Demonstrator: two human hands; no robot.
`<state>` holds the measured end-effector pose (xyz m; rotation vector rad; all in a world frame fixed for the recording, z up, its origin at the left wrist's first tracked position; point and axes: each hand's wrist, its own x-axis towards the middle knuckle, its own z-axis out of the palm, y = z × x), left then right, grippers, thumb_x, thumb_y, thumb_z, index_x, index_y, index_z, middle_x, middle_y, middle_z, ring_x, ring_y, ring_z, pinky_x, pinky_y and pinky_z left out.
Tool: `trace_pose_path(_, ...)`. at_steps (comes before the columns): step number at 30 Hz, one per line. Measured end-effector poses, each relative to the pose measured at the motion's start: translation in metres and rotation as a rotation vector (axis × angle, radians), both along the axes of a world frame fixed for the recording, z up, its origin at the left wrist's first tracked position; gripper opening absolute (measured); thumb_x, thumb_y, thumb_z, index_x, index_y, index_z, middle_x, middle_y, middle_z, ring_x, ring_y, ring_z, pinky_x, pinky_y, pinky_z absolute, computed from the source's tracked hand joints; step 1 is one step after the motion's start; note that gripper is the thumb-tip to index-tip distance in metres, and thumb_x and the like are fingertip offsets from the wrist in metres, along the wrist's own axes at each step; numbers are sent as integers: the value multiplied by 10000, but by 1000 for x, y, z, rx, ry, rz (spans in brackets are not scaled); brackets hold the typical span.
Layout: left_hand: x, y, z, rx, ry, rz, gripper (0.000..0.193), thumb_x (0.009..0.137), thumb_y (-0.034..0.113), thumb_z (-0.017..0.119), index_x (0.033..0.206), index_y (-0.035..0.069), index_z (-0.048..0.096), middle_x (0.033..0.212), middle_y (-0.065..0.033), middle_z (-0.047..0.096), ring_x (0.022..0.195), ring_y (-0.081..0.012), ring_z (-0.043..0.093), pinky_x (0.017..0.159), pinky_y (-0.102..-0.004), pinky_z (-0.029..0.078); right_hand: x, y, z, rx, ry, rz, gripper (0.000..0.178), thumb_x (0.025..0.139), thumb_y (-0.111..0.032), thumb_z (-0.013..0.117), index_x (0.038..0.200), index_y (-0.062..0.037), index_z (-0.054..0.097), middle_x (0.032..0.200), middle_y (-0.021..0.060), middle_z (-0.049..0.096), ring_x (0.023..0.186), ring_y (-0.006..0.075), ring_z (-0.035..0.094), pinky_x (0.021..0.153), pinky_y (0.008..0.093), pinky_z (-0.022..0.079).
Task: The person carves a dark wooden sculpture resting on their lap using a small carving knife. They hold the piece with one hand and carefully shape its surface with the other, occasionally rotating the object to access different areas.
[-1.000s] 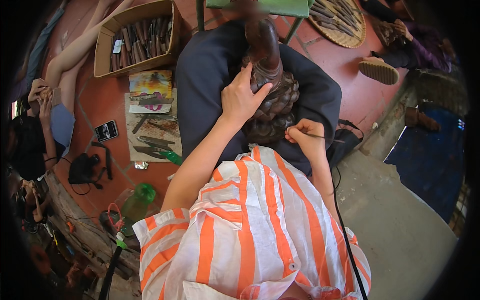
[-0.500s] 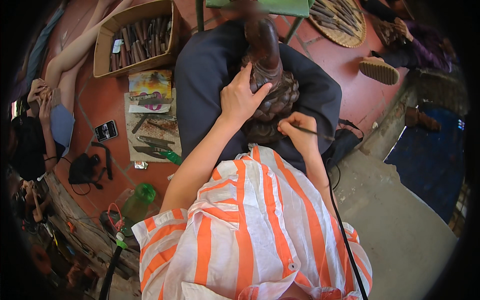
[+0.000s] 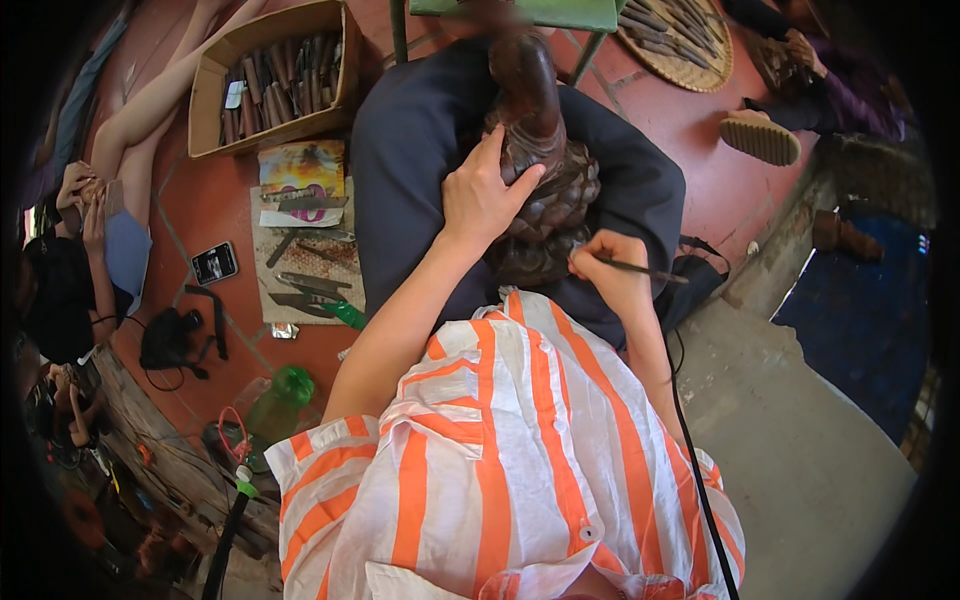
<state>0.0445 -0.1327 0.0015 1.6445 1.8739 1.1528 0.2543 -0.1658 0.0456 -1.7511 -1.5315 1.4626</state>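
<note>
A dark brown wood carving [image 3: 555, 205] stands between my knees, with rounded, overlapping shapes below and a smooth thick neck above. My left hand [image 3: 485, 195] grips its left side, fingers along the neck and thumb across the front. On the lower right, my right hand [image 3: 615, 265] pinches a thin dark stick-like tool [image 3: 655, 271] as one holds a pen. The rear end of that tool points right; its working tip is hidden by my fingers, so I cannot tell whether it touches the carving.
A cardboard box [image 3: 205, 110] of wooden-handled tools stands at far left, above a mat [image 3: 270, 235] with several blades. A phone [image 3: 214, 262] and green bottle [image 3: 280, 400] lie left. A green stool [image 3: 570, 14] is ahead, a woven tray [image 3: 700, 75] beyond. Other people sit on both sides.
My right hand has shifted slightly right, away from the carving's base, and the tool's rear end has swung a little further right. My left hand keeps its place on the carving.
</note>
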Motion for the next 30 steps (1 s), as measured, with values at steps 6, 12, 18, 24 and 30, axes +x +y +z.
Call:
trace_pose_path(6,1,0,0,-6,-17,3,632,779,371,744,1208,-60,569,1018,-232,664,880,-358,675,747,-395,543,-2,-5,-4,-4,16,-38,108,741,-56,651,733,51,660,618,68,657,580,77,598,542,226,454)
trace_pose_path(12,1,0,1,1,0,-7,637,780,370,743,1211,-64,568,1016,-235,664,879,-360,675,746,-394,543,-10,8,-2,11,16,-30,133,722,-69,667,692,57,639,611,73,653,580,82,593,543,234,458)
trace_pose_path(18,0,-1,1,-5,-6,7,635,778,365,746,1214,-62,568,1025,-234,664,886,-360,673,752,-390,543,5,-2,5,-13,-25,8,146,706,-92,673,712,52,648,608,107,646,563,82,586,532,253,449)
trace_pose_path(24,2,1,0,-7,-12,-7,642,777,368,747,1216,-65,567,1015,-234,665,875,-355,676,744,-383,544,-13,4,-1,107,-141,56,134,706,-97,672,730,34,661,587,113,627,527,102,574,518,270,439)
trace_pose_path(30,1,0,1,-2,2,-5,647,777,372,747,1216,-68,565,1017,-236,664,882,-359,674,748,-386,543,-11,8,10,87,-122,98,142,704,-113,666,712,28,651,563,109,607,512,125,577,518,285,447)
